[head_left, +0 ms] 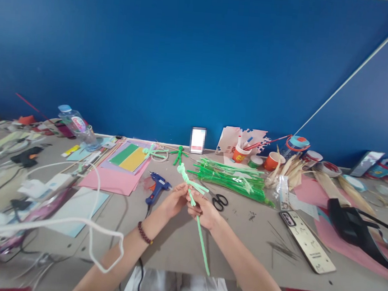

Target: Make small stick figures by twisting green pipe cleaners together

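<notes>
The left hand (176, 200) and right hand (205, 208) pinch a light green pipe-cleaner figure (182, 172) between them, one long strand trailing toward the table's (171, 252) near edge. A blue glue gun (158, 188) lies left of the hands; black scissors (220, 202) lie right, near bundled green pipe cleaners (228, 179). Behind, a phone (198, 140) stands near the blue wall (201, 64).

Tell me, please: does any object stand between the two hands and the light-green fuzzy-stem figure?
Nothing visible does: the left hand and right hand both hold the light-green fuzzy-stem figure. The blue plastic glue gun lies aside.
</notes>
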A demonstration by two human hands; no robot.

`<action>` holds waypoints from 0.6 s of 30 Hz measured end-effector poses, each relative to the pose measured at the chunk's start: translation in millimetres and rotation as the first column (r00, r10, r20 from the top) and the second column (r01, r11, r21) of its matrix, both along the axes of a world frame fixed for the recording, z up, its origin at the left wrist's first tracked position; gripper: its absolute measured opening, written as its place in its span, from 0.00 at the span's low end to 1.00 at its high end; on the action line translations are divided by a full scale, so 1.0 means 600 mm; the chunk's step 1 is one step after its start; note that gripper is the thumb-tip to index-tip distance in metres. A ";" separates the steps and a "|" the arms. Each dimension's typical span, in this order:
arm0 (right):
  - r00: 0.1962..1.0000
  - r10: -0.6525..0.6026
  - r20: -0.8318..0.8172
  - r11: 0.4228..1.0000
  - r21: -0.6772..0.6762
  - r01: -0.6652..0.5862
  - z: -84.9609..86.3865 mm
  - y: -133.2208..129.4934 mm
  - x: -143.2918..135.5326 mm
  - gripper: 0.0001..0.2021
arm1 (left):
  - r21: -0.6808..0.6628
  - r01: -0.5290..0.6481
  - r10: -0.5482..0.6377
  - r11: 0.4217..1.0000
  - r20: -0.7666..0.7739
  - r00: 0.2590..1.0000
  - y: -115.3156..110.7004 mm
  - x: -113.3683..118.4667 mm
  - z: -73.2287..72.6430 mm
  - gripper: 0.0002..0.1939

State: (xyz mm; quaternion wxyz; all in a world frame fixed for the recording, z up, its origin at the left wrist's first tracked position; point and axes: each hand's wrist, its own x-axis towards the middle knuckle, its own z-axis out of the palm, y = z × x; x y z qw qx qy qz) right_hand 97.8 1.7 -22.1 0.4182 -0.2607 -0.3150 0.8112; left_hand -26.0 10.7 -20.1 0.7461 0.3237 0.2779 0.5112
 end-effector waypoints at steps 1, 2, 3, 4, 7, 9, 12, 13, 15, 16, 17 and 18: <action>0.997 -0.042 0.057 0.998 0.049 0.039 0.000 0.002 0.001 0.13 | 0.014 -0.004 0.004 1.000 -0.019 1.000 0.001 0.000 0.000 0.14; 0.985 -0.103 0.135 0.989 0.117 0.088 -0.001 0.004 0.003 0.13 | 0.028 -0.016 0.017 0.999 -0.045 0.999 0.002 0.001 0.001 0.14; 0.956 -0.186 0.226 0.968 0.211 0.139 -0.001 0.007 0.006 0.14 | 0.035 -0.034 0.037 0.999 -0.074 0.997 0.003 0.002 0.000 0.13; 0.902 -0.289 0.320 0.928 0.327 0.181 -0.001 0.009 0.009 0.14 | 0.034 -0.060 0.063 0.998 -0.105 0.992 0.005 0.003 -0.001 0.12; 0.638 -0.592 0.493 0.725 0.671 0.155 -0.003 0.011 0.019 0.09 | 0.024 -0.147 0.149 0.989 -0.194 0.970 0.008 0.005 -0.005 0.12; 0.480 -0.714 0.510 0.604 0.795 0.052 -0.005 0.009 0.024 0.07 | 0.049 -0.194 0.200 0.980 -0.223 0.954 0.009 0.006 -0.008 0.12; 0.383 -0.782 0.492 0.511 0.858 -0.058 -0.006 0.007 0.027 0.08 | 0.070 -0.210 0.220 0.975 -0.192 0.957 0.010 0.006 -0.007 0.12; 0.389 -0.779 0.491 0.510 0.858 -0.061 -0.006 0.007 0.027 0.08 | 0.057 -0.195 0.202 0.979 -0.170 0.964 0.010 0.005 -0.006 0.12; 0.467 -0.722 0.510 0.572 0.820 -0.012 -0.006 0.010 0.024 0.09 | 0.018 -0.149 0.150 0.989 -0.132 0.980 0.009 0.004 -0.003 0.12; 0.531 -0.669 0.519 0.628 0.778 0.031 -0.005 0.012 0.023 0.10 | 0.001 -0.129 0.128 0.992 -0.119 0.985 0.008 0.004 -0.002 0.13; 0.607 -0.599 0.523 0.696 0.714 0.072 -0.004 0.014 0.022 0.11 | -0.014 -0.112 0.110 0.994 -0.110 0.988 0.007 0.004 -0.001 0.13; 0.688 -0.512 0.514 0.770 0.630 0.101 -0.003 0.016 0.021 0.12 | -0.025 -0.100 0.097 0.995 -0.104 0.990 0.006 0.004 0.000 0.13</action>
